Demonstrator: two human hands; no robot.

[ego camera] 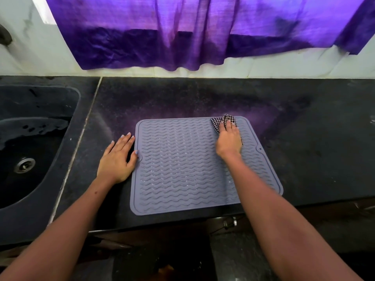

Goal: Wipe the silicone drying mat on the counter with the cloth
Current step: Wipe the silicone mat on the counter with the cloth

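A grey silicone drying mat point(178, 165) with wavy ridges lies flat on the black counter point(304, 138), its front edge close to the counter's front. My right hand point(229, 141) presses a bunched black-and-white checked cloth point(221, 121) onto the mat's far right corner; the fingers lie over the cloth and most of it is hidden beneath the palm. My left hand point(118, 159) rests flat on the counter beside the mat's left edge, fingers straight, thumb touching the mat's rim.
A dark sink point(30, 138) with a metal drain point(24, 164) is sunk into the counter at the left. A purple curtain point(192, 31) hangs over the white wall behind. Bare counter stretches to the right of the mat.
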